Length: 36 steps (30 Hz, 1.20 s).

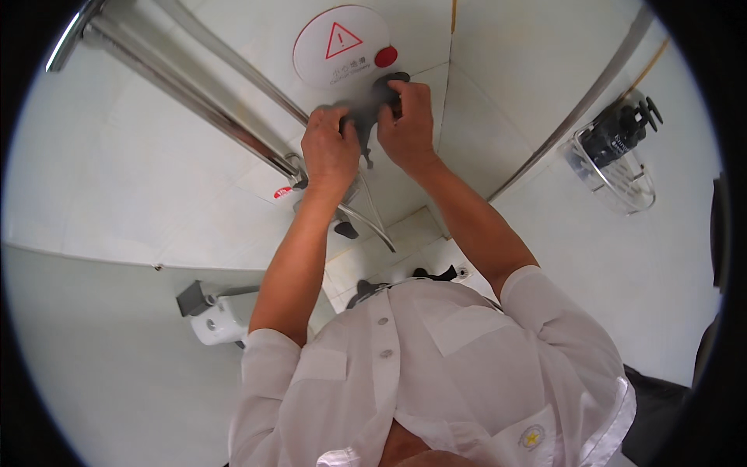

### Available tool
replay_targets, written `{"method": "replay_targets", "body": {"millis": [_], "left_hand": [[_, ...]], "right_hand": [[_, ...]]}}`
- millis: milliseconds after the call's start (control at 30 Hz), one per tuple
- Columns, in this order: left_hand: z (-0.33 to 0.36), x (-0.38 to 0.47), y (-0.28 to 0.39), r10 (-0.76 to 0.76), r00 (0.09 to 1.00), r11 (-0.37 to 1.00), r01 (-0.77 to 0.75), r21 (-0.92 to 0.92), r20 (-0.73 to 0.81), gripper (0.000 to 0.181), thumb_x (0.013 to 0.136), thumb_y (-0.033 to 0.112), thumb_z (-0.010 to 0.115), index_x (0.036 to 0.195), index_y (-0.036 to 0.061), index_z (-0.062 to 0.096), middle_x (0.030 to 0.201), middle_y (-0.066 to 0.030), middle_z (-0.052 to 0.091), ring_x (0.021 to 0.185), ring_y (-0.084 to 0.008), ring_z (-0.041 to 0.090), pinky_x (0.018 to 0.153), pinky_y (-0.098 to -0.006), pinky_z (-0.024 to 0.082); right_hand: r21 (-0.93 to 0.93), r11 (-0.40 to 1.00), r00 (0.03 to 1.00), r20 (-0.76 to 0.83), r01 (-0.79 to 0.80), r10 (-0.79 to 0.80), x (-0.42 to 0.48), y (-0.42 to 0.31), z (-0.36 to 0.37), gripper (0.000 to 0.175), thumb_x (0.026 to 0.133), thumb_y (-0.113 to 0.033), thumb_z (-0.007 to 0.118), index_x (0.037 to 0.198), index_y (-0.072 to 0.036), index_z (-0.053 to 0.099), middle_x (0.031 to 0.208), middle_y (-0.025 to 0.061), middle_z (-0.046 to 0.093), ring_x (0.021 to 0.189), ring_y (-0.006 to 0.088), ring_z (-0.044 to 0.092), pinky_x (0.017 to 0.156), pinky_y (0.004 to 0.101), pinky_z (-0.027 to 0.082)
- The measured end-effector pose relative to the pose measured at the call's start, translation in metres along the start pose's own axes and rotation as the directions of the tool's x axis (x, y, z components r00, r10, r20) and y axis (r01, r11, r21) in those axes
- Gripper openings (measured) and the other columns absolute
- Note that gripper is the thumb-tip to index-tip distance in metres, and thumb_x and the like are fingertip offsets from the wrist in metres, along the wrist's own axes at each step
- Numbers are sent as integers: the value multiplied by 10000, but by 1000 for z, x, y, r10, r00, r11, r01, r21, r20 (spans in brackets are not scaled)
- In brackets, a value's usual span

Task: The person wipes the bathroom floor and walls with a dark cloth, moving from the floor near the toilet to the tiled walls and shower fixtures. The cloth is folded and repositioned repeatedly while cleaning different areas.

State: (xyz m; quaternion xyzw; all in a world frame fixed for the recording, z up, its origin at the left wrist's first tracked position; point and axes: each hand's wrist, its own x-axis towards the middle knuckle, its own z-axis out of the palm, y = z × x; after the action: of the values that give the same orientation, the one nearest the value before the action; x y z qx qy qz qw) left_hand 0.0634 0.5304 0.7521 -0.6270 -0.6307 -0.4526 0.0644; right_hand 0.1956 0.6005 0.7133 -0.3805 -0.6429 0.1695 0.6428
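Note:
Both my hands are raised in front of me, near the wall and just below a round white caution sign (341,46) with a red triangle. A dark grey item (367,114), partly blurred, spans the space between them; its kind is not clear. My left hand (332,143) has its fingers curled on the item's left end. The fingers and thumb of my right hand (408,119) grip its rounded right end, close to a red disc (386,56) at the sign's edge. A narrow dark part hangs down between the hands. My fingers hide much of the item.
Metal shower pipes (233,122) run down at the left to a fitting with a curved hose (370,225). On the right wall a wire basket (618,181) holds black pump bottles (613,137). A white paper holder or dispenser (217,322) is low at the left.

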Motion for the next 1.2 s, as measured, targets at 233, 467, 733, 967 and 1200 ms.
{"method": "replay_targets", "body": {"millis": [233,467,733,967,1200], "left_hand": [[17,-10,-21,-175,984,938,155,309,37,190,955,256,740,1002,72,761,803,-186,754,774,-424,738,710,-510,573],[27,-19,-36,-82,982,947,25,319,169,106,928,141,719,987,54,717,855,-223,742,798,-447,726,725,-525,566],[-10,2,-14,-130,969,987,147,68,-211,96,964,73,698,1044,19,699,811,-193,736,706,-371,725,671,-440,574],[3,-4,-25,2,988,986,24,164,-156,127,964,115,732,1045,17,730,854,-205,750,719,-375,734,660,-432,581],[36,-37,-47,-81,993,970,57,235,91,148,894,49,730,1040,28,747,961,-196,746,898,-420,723,804,-490,581]], "right_hand": [[-42,972,972,28,-231,232,-42,42,41,374,876,-161,811,1164,-40,604,1130,175,607,1043,376,639,878,465,539],[-31,949,944,97,-314,315,-72,62,45,391,841,-140,831,1137,-44,595,1104,168,612,974,370,648,855,455,545],[254,957,983,-88,-137,164,-19,-20,62,433,822,-65,823,1185,-47,588,1127,149,548,820,277,620,754,389,535],[83,976,971,-111,-202,210,-44,14,66,427,796,-107,886,1109,-42,602,1061,122,549,791,243,580,733,371,526],[74,905,907,-5,-419,420,-113,75,74,462,777,-123,898,1094,-35,575,1074,145,582,954,315,598,825,409,529]]}}
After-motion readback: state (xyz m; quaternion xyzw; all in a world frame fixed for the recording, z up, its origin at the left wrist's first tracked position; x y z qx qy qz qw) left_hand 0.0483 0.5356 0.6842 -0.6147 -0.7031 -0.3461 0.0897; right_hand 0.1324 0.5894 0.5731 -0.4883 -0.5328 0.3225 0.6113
